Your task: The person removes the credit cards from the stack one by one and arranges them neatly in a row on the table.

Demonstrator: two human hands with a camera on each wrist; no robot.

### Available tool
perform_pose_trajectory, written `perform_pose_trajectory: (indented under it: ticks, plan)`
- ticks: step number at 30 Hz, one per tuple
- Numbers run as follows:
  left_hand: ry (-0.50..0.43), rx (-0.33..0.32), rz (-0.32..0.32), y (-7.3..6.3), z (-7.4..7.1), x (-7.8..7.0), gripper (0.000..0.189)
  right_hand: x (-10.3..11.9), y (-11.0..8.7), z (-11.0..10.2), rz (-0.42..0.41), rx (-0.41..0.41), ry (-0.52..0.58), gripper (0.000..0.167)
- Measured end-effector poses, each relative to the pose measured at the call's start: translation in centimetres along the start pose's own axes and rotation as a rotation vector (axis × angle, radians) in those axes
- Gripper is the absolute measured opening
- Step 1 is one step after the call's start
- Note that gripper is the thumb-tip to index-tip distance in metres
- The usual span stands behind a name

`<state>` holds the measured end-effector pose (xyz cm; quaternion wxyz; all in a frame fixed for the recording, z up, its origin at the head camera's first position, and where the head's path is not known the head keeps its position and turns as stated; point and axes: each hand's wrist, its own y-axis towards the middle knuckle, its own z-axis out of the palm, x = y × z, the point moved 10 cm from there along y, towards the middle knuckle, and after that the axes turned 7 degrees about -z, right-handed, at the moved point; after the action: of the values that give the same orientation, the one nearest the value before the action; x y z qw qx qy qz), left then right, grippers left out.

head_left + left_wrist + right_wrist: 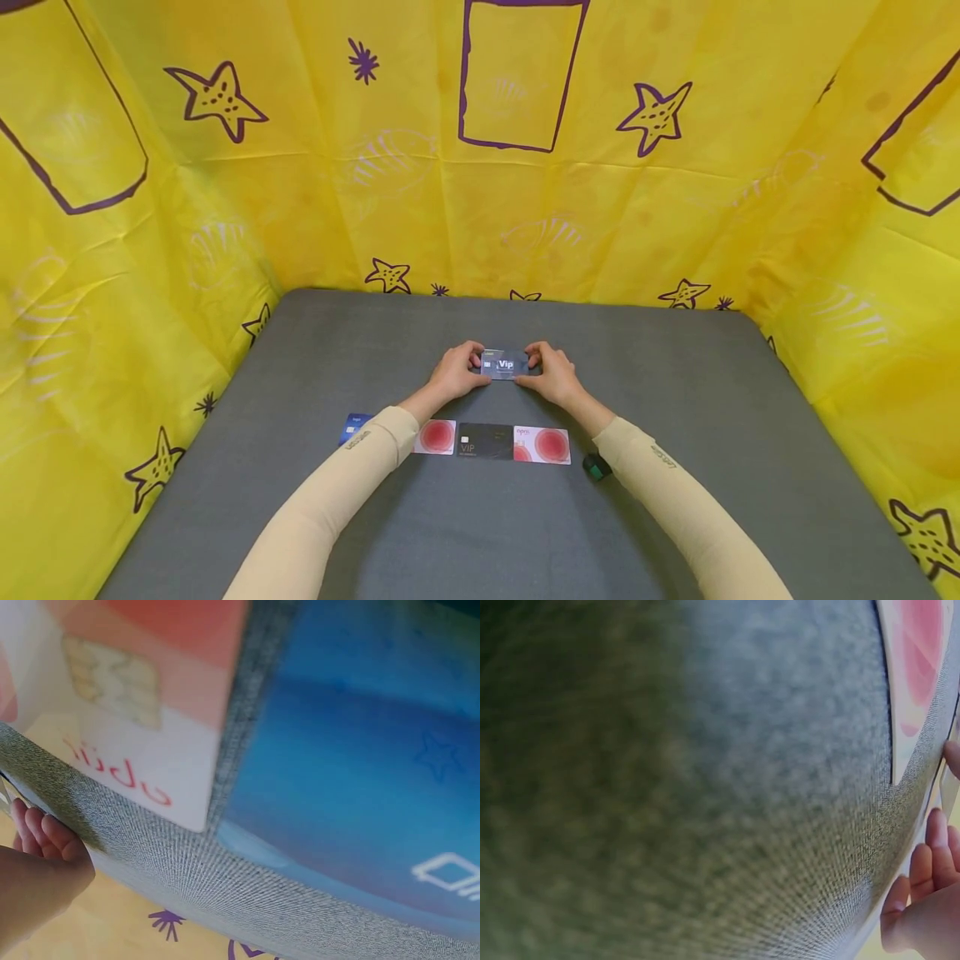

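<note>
A grey-blue bank card printed "Vip" point(505, 364) is held level between both hands beyond a row of cards. My left hand point(459, 371) grips its left end, thumb at the near edge and fingers curled at the far corner. At the other end my right hand point(553, 375) pinches it the same way. In the left wrist view the left hand point(49, 851) shows at the lower left, with the held card almost out of sight. The right wrist view catches the right hand point(926, 892) at its right edge.
Nearer to me lie a blue card point(354, 427), partly under the left sleeve, a white-and-red card point(435, 437), a black VIP card point(486, 443) and another white-and-red card point(542, 446). They rest on a grey table point(480, 533). A yellow patterned curtain point(420, 208) encloses it.
</note>
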<state>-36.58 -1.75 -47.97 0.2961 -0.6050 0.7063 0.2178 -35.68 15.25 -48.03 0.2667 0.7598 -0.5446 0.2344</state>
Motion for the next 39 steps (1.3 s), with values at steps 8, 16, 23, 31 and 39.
perform_pose_trajectory:
  ticks: [8, 16, 23, 31, 39]
  plan:
    - [0.009, -0.003, 0.034, -0.4, 0.1, -0.5, 0.054, -0.1, -0.6, 0.0, 0.007, 0.012, 0.008, 0.056]
    - [0.005, 0.011, 0.046, -1.1, 0.2, -1.1, 0.053, -0.1, -1.4, -0.6, -0.011, 0.01, 0.021, 0.056]
    - [-0.015, 0.03, 0.07, -1.6, 0.5, -1.6, 0.054, -0.1, -2.1, -0.9, -0.019, 0.013, 0.046, 0.056]
    - [-0.052, 0.086, 0.086, -2.2, 1.2, -2.3, 0.052, -0.3, -3.2, -1.5, -0.008, 0.014, 0.084, 0.055]
    - [-0.049, 0.093, 0.121, -3.2, 1.4, -3.0, 0.051, -0.2, -4.3, -2.0, -0.045, 0.007, 0.075, 0.055]
